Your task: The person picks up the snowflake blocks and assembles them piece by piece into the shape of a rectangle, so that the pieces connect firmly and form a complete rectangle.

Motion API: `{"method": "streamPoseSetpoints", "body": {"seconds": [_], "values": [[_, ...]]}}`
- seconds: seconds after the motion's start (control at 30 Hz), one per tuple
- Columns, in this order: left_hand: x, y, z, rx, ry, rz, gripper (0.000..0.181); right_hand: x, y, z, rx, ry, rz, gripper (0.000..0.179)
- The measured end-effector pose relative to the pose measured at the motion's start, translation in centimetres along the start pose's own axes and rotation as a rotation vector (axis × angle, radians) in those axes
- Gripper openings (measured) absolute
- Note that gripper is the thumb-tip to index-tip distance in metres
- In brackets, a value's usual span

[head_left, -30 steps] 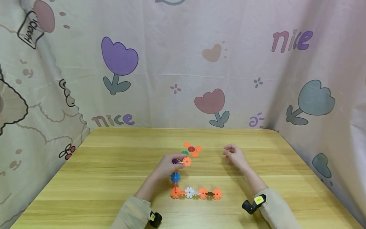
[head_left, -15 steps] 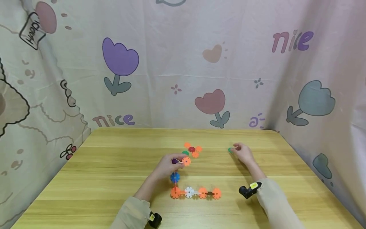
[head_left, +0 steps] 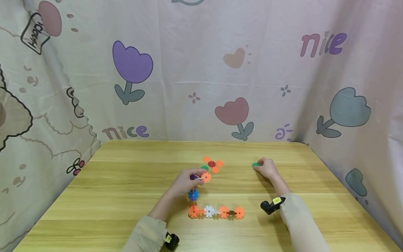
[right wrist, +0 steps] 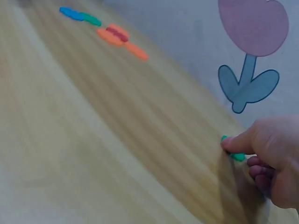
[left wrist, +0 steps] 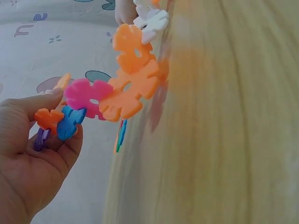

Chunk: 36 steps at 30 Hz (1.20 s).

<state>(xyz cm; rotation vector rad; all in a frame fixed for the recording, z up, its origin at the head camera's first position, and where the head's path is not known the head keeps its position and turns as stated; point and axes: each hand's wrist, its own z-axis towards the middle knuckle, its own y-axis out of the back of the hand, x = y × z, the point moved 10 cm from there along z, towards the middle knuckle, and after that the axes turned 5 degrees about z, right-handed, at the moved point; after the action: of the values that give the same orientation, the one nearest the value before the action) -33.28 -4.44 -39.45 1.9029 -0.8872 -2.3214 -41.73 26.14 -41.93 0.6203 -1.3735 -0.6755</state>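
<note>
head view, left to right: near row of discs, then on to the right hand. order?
corner orange disc → edge-on orange piece → white disc → edge-on pale piece → middle orange disc → dark brown piece → end orange disc → pinched green piece → right hand

Head cam looks fwd & down from above table's [head_left: 126, 182] near side, widest view. L wrist cam [head_left: 171, 241] sits low over table, tipped sideways, tight on L hand [left wrist: 32, 163] & chain [left wrist: 133, 88], shared w/ head. R wrist cam [head_left: 272, 205], close above table, faces its far edge; R hand [right wrist: 275, 158] & green piece [right wrist: 238, 157] shared w/ head.
</note>
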Motion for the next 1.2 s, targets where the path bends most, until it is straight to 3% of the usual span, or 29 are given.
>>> {"method": "streamPoseSetpoints", "body": {"seconds": [0.23,0.47,0.63,0.87,1.03,1.2], "values": [[0.4,0.0,0.1,0.001,0.011,-0.028,0.038,0.7,-0.1,-0.3,0.066,0.013,0.068,0.025],[0.2,0.0,0.0,0.007,-0.003,-0.022,0.037,2.0,-1.3,-1.3,0.162,0.048,0.235,0.017],[0.0,-0.1,0.1,0.017,-0.015,-0.027,0.036,3.4,-1.7,-2.4,0.179,0.123,0.325,0.014],[0.2,-0.2,0.2,0.022,-0.013,-0.020,0.038,4.4,-3.2,-3.1,0.193,0.068,0.410,0.025],[0.1,-0.2,0.2,0.024,-0.015,-0.020,0.038,6.4,-3.5,-4.1,0.213,0.112,0.457,0.028],[-1.2,-0.1,-0.3,0.032,-0.014,-0.023,0.036,8.6,-4.0,-4.8,0.231,0.162,0.503,0.023]]}}
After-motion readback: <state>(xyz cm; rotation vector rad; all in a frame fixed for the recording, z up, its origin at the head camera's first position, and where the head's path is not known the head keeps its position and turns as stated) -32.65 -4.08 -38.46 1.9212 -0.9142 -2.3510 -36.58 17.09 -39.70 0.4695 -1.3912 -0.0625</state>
